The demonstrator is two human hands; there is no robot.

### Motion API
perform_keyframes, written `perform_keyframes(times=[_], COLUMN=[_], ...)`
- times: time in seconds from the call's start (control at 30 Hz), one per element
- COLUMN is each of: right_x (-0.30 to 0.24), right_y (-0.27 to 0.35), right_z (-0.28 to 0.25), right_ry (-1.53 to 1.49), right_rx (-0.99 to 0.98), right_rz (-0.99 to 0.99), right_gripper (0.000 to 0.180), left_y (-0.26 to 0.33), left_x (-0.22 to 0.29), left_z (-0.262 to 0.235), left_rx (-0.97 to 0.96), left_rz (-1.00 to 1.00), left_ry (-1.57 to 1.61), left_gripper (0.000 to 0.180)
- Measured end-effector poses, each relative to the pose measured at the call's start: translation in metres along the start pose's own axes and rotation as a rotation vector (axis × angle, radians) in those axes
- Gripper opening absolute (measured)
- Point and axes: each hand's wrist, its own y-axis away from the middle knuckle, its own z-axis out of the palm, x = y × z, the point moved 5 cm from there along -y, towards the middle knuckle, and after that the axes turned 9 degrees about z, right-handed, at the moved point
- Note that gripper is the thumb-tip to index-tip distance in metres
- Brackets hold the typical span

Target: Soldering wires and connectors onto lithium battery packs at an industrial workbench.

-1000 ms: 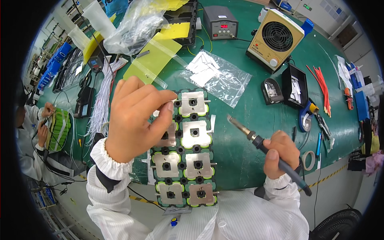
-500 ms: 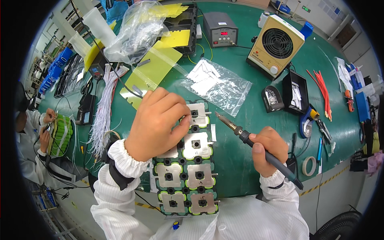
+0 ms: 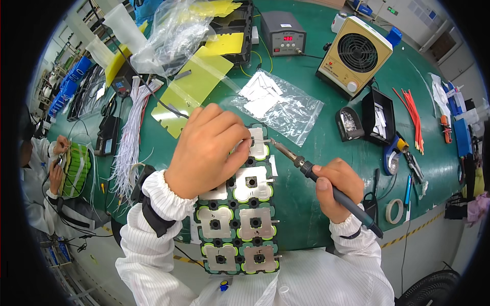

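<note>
My right hand grips a soldering iron by its dark handle. The iron's tip is at, or very close to, the small tab on the right side of the far metal plate of a battery pack. Above the pack, my left hand is closed in a pinch beside that same plate, covering the pack's far left part. What its fingertips hold is too small to make out. Square silvery plates with handwritten marks lie in rows along the pack, over black holders with green rims.
Beyond the pack lie a yellow-green sheet and a clear bag of white pieces. A soldering station and a fan unit stand at the back. White wires lie left; a co-worker's hands hold a green pack.
The soldering iron has moved left, bringing its tip from beside the far plate to its tab. My left hand has shifted slightly to the right, still pinched.
</note>
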Motion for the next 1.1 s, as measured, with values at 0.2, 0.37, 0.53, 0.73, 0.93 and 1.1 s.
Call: perform_keyframes(times=[0.2, 0.37, 0.53, 0.73, 0.93, 1.1], right_x=[-0.001, 0.001, 0.0, 0.001, 0.001, 0.001], right_y=[0.0, 0.0, -0.001, -0.001, 0.0, 0.0], right_z=[0.0, -0.001, 0.0, 0.0, 0.001, 0.001], right_ry=[0.006, 0.01, 0.003, 0.003, -0.001, 0.004], right_rx=[0.0, 0.015, 0.024, 0.031, 0.036, 0.036], right_rz=[0.006, 0.008, 0.009, 0.003, 0.005, 0.008], right_gripper=[0.014, 0.013, 0.012, 0.011, 0.011, 0.011], left_y=[0.001, 0.0, -0.001, -0.002, 0.0, -0.003], left_x=[-0.002, -0.003, -0.002, -0.002, -0.004, -0.001], left_z=[0.004, 0.009, 0.01, 0.013, 0.015, -0.019], left_rx=[0.0, 0.003, 0.01, -0.007, -0.009, 0.11], left_rz=[0.003, 0.007, 0.004, 0.015, 0.012, -0.01], left_ry=[0.018, 0.025, 0.032, 0.042, 0.061, -0.068], left_gripper=[0.014, 0.014, 0.014, 0.013, 0.013, 0.015])
